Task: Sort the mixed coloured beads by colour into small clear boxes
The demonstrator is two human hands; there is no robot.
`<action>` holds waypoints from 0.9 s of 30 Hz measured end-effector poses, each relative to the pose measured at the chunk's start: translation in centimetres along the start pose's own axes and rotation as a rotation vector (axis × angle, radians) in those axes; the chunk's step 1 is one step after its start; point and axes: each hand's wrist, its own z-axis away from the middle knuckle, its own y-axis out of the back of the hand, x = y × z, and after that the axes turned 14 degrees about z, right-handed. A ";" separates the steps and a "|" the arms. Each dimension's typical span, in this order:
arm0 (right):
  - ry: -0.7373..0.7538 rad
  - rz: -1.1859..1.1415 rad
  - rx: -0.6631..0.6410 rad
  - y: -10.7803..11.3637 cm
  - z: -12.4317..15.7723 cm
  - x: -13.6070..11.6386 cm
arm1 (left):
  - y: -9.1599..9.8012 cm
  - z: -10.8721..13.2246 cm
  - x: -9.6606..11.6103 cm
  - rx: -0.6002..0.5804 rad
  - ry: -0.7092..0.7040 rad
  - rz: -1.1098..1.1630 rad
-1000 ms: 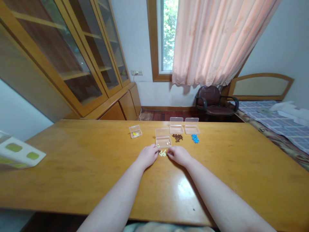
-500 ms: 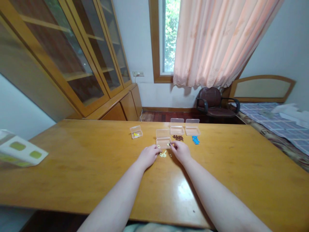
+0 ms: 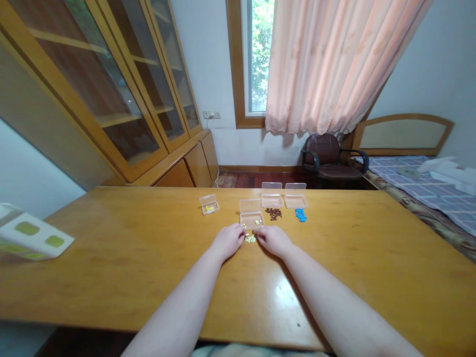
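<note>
A small pile of cream-coloured pieces (image 3: pixel 250 238) lies on the table between my two hands. My left hand (image 3: pixel 228 242) rests at its left side with the fingers curled together, and whatever they hold is hidden. On the pile's right, my right hand (image 3: pixel 274 240) has its fingertips pinched together at the edge of the pieces; anything between them is too small to make out. Just beyond stands a clear plastic box (image 3: pixel 246 219) with its lid raised. A few cream pieces sit inside it, at the left and right.
Two more open clear boxes (image 3: pixel 271 200) stand farther back, with brown pieces (image 3: pixel 274 213) and blue pieces (image 3: pixel 301 215) before them. A small open box (image 3: pixel 209 208) with yellow and white bits is at the left. A white-and-green carton (image 3: pixel 40 235) stands at the table's left end.
My right hand has moved from the box's right front corner back toward me and left, down to the cream pile. Cream pieces now show at the box's right side. My left hand has hardly moved.
</note>
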 end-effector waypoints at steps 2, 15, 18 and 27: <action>-0.005 0.027 -0.020 0.1 0.0 0.0 | -0.1 0.0 -0.2 0.010 -0.015 0.005; -0.047 0.191 -0.050 0.4 -0.1 -0.6 | -1.3 -1.8 -1.1 0.286 0.044 -0.009; -0.042 0.176 -0.042 0.5 0.0 -0.6 | -1.1 -1.5 -1.0 0.286 0.034 0.011; -0.061 0.146 -0.034 0.7 0.3 -0.1 | 0.0 0.2 -0.5 0.051 -0.169 0.015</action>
